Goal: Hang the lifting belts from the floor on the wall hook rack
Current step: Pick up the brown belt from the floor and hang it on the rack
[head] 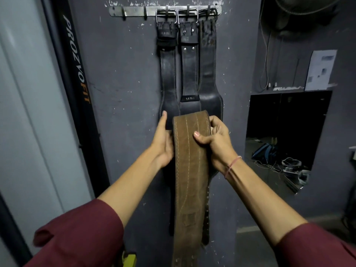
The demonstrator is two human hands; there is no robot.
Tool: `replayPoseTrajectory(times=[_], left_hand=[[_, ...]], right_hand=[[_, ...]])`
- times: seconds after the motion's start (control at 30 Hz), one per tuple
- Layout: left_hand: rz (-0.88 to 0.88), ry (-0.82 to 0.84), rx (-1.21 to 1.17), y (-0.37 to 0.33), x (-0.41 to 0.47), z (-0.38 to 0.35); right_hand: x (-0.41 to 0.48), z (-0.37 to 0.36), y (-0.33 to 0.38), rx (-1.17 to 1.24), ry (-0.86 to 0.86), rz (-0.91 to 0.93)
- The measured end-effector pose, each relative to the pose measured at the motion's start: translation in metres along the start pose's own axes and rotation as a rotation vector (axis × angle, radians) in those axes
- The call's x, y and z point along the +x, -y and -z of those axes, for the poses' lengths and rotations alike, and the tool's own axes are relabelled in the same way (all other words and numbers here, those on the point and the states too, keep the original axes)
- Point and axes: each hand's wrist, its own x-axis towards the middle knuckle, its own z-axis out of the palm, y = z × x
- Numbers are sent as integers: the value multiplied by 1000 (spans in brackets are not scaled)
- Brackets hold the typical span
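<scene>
The person stands facing a dark grey wall (125, 74) and holds a brown belt (189, 160) up in front of it with both hands. The belt is folded over at the top, and its two lengths hang straight down between the forearms.

The right hand (215, 143) has its grip pinching the belt, with the thumb pressed on the front face and the fingers curled round the right edge. The left hand (163, 139) cups the left edge. Its fingers are tucked behind the leather (so they are hidden), and its thumb points straight up, off the belt.

Well above the fold, the hook rack (134, 11) is fixed to the wall. Three black belts (189, 74) already hang side by side from its right-hand hooks by their buckles. Their wide lower parts reach down behind the brown belt's fold.

A sheet of paper (320, 70) is on the wall to the right.
</scene>
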Motion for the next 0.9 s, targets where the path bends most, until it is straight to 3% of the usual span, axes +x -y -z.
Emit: replayPoseTrajectory(times=[0.27,0.47,0.67,0.8,0.9], left_hand=[[94,-36,-20,-16,7,-6],[-109,-115,-95,-7,10,-12],[-254,-184,-72,8,5,-34],[-331,-214,-56,3,8,-37],[-368,-252,2,6,13,-30]], right_hand=[[-24,17,-32,-8,161,-43],[-16,26,-41,-104,108,-131],[12,8,-24,-185,-66,15],[5,16,-32,-145,-15,57],[-23,34,-76,-122,51,-76]])
